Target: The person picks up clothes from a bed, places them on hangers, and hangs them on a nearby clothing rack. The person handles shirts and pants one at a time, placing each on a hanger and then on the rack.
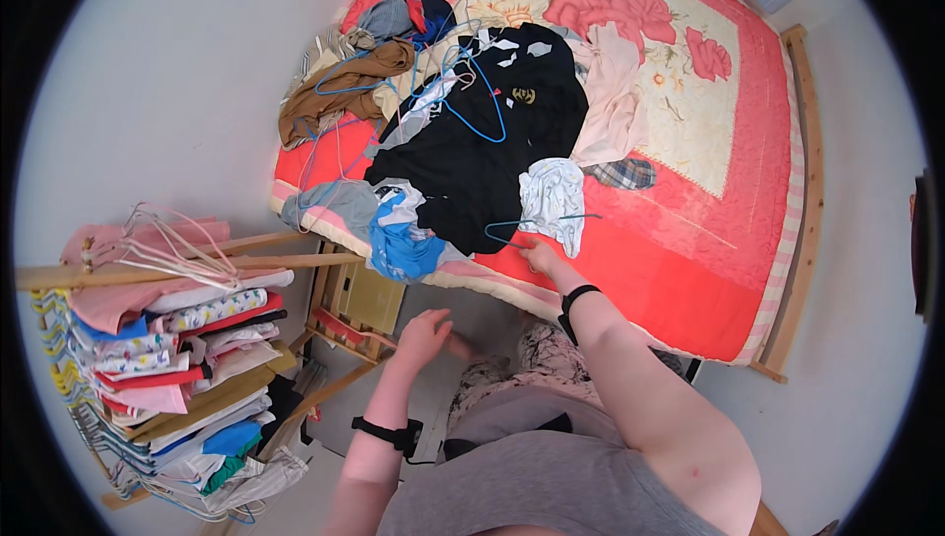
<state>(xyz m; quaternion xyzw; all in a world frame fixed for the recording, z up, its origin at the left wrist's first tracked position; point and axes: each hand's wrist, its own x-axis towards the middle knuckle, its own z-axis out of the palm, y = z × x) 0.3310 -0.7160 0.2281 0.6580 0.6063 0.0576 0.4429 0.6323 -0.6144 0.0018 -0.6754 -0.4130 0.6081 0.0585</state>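
My right hand [537, 256] is at the near edge of the bed, its fingers closed on a thin teal clothes hanger [504, 224]. The hanger reaches across a small white patterned garment [553, 189], its hook pointing right. Whether it is inside the garment or only over it, I cannot tell. My left hand [423, 335] hangs in front of the bed with fingers apart and nothing in it. Beyond my right hand spreads a large black garment [468, 182] with a small gold emblem, with a blue hanger [503, 127] lying on top.
Brown trousers [359, 93], a pale pink garment [612, 93] and a blue-and-white piece [402, 246] lie on the red floral bedspread [679, 285]. At left, a wooden rack [256, 262] holds many hung clothes [187, 359] and loose pink hangers [187, 246]. A wooden bed rail [812, 172] runs along the right.
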